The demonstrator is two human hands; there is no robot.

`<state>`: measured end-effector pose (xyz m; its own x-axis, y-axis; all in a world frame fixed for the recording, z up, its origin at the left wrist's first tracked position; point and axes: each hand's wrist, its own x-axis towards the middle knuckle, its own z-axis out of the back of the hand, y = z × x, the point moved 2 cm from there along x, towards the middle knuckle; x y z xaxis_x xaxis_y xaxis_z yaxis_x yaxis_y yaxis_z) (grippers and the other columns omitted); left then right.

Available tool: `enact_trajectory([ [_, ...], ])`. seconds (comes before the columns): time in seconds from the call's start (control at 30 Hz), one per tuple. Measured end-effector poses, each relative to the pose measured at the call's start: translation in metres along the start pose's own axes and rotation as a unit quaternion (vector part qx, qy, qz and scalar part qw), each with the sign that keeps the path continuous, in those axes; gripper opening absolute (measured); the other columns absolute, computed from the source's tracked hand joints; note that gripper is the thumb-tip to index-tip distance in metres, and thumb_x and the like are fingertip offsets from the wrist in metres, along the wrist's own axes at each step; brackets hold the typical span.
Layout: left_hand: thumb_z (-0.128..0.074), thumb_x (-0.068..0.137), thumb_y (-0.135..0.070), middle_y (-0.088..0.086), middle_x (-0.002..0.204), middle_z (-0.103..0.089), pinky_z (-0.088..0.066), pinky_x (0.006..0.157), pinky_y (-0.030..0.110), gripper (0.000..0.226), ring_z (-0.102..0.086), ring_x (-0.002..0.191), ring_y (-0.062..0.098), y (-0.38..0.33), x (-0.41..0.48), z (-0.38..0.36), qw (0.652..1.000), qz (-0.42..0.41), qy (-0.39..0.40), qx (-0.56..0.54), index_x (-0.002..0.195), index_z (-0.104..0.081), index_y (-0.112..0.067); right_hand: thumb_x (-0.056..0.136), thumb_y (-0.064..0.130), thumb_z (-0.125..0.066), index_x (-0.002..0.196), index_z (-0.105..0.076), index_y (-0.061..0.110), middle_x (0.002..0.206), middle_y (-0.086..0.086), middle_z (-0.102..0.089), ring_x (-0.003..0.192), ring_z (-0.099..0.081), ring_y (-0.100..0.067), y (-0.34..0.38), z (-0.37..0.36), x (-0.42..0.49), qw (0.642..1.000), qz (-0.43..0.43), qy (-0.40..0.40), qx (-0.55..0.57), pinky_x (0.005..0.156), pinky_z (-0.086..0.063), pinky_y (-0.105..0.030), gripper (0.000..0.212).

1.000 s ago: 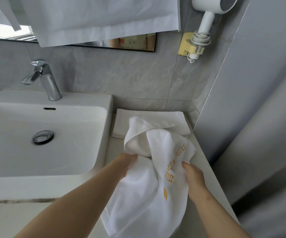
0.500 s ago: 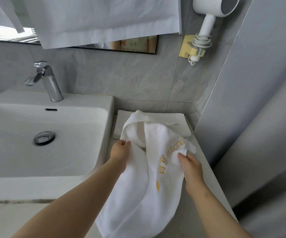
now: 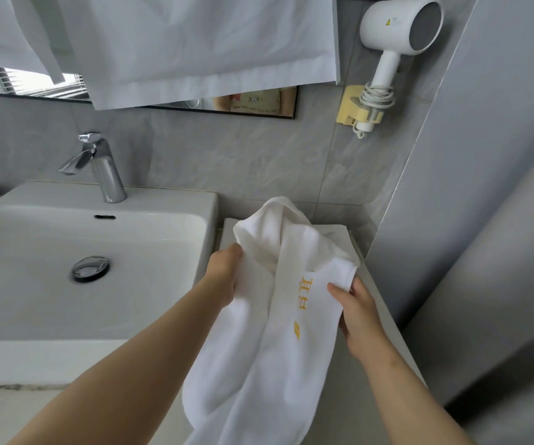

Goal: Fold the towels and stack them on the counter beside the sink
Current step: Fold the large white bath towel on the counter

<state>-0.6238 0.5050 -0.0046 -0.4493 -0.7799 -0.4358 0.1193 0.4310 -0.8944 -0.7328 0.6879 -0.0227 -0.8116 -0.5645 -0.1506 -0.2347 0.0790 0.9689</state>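
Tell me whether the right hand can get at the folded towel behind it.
Probably not yet: the right hand grips the loose towel, which hangs over most of the folded towel.

white towel [image 3: 259, 354], gold lettering | bunched, unfolded, hanging between left hand [image 3: 224, 274] and right hand [image 3: 354, 311], both gripping its upper part | folded towel [image 3: 336, 232] flat just beyond the hands

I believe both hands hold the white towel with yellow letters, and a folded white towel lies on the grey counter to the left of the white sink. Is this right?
Not fully. The head view shows the folded white towel on the grey counter right of the white sink, not left. The left hand and right hand do hold the white towel with yellow letters.
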Motion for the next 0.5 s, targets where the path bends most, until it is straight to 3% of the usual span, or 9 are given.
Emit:
enact_trajectory([
  [0.1,-0.065,0.083,-0.042,0.015,0.1,-0.066,-0.05,0.09,0.041,0.04,-0.064,0.094,0.032,-0.001,0.002,-0.003,0.997,0.012,0.026,0.07,0.098,-0.058,-0.005,0.092,0.007,-0.052,0.115,-0.062,0.023,0.108,-0.004,-0.069,0.101,-0.064,-0.024,0.002,0.0,0.001,1.0,0.006,-0.013,-0.01,0.074,-0.052,-0.034,0.029],
  [0.17,-0.064,0.087,-0.031,0.009,0.085,-0.062,-0.052,0.076,0.029,0.027,-0.061,0.078,0.022,-0.001,0.001,-0.005,0.988,0.017,0.042,0.144,0.088,-0.056,-0.006,0.093,0.008,-0.052,0.115,-0.063,0.02,0.109,-0.005,-0.069,0.103,-0.064,-0.024,0.005,0.0,0.001,1.0,0.013,-0.017,-0.018,0.083,-0.052,-0.037,0.027],
  [0.23,-0.053,0.091,-0.011,0.007,0.076,-0.053,-0.043,0.06,0.024,0.009,-0.05,0.068,0.018,-0.002,0.0,-0.006,0.979,0.034,0.036,0.198,0.082,-0.052,-0.007,0.094,0.01,-0.052,0.115,-0.064,0.018,0.109,-0.005,-0.069,0.103,-0.064,-0.024,0.006,0.0,0.0,0.999,0.017,-0.021,-0.025,0.089,-0.051,-0.04,0.026],
  [0.37,-0.045,0.089,-0.002,0.01,0.07,-0.051,-0.038,0.054,0.025,0.018,-0.047,0.059,0.022,-0.01,0.002,-0.002,0.975,0.003,0.007,0.22,0.073,-0.052,-0.005,0.094,0.011,-0.052,0.113,-0.065,0.015,0.103,-0.005,-0.069,0.094,-0.064,-0.022,0.011,0.009,0.003,0.998,0.019,-0.057,-0.008,0.074,-0.051,-0.032,0.023],
  [0.5,-0.042,0.09,-0.005,0.011,0.071,-0.054,-0.042,0.056,0.029,0.022,-0.05,0.059,0.024,-0.023,-0.005,0.001,0.994,0.005,0.01,0.11,0.071,-0.052,-0.006,0.096,0.01,-0.049,0.091,-0.064,0.019,0.088,-0.001,-0.067,0.076,-0.062,-0.014,0.031,0.016,0.007,0.994,0.028,-0.093,0.039,0.061,-0.05,-0.023,0.018],
])
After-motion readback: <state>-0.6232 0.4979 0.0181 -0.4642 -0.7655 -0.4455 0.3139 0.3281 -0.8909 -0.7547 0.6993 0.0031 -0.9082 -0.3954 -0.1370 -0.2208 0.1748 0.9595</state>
